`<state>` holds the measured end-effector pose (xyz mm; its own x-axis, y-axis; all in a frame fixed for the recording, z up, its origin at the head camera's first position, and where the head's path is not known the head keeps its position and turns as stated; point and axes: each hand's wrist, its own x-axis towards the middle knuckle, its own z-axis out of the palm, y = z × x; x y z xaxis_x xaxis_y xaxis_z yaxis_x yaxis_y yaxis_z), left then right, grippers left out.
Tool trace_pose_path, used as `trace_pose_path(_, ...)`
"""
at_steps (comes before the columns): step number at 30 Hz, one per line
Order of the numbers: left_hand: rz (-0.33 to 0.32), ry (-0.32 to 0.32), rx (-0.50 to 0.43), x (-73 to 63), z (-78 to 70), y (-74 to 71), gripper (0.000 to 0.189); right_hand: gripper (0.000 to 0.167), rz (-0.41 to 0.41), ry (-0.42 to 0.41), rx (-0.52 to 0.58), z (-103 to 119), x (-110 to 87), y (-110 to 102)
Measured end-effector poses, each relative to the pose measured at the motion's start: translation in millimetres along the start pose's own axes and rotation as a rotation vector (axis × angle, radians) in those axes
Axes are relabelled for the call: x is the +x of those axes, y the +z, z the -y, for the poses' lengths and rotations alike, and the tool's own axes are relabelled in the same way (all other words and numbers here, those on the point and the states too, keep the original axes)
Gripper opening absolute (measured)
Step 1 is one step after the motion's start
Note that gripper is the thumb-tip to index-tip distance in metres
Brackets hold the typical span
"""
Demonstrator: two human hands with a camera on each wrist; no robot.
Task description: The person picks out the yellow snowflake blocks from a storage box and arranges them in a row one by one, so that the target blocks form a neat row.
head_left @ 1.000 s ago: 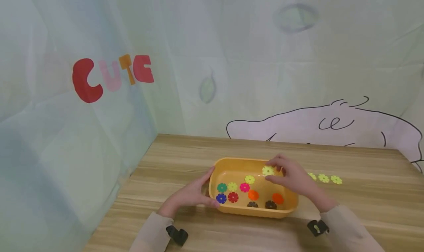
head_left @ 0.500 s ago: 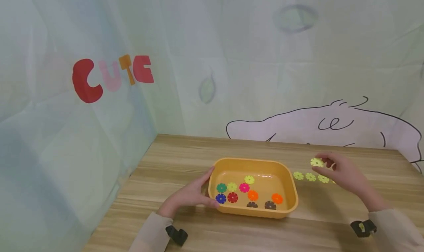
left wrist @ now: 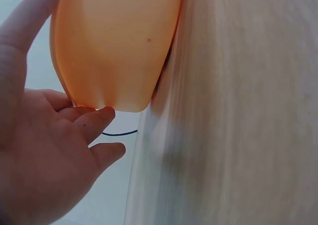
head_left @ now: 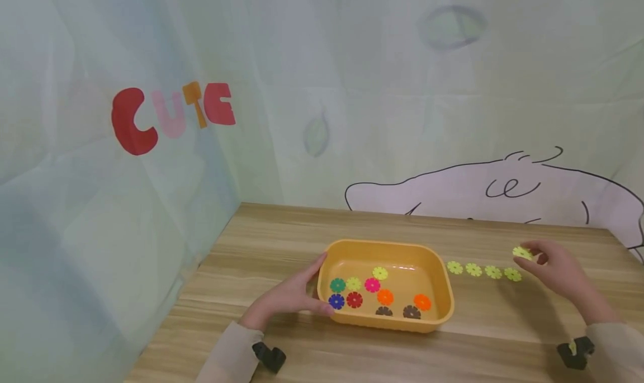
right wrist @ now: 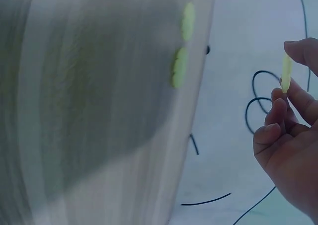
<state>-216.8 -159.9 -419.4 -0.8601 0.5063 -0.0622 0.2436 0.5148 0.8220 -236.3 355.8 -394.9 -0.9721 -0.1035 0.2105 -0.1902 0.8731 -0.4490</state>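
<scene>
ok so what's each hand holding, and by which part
The right hand pinches a yellow notched disc by its edge, between thumb and finger; the left hand holds the orange tray by its left end.

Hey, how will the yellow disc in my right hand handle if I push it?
The yellow notched disc is probably stiff, as it looks straight in your right hand. It seems thin, so likely light. Laid flat like the row of four discs, it should slide rather than roll.
</scene>
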Motion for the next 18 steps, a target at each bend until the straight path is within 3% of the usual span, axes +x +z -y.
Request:
trace_pose_path(8, -0.001, -0.028, 0.005, -0.1, -1.6, 0.0, 0.114, 0.050, 0.097, 0.055, 0.015, -23.2, 3.4, 3.4)
trace_pose_path(18, -0.002, -0.013, 0.008, -1.0, -1.4, 0.4, 0.115, 0.051, 0.168, 0.110, -0.020, -47.4, 1.7, 11.0)
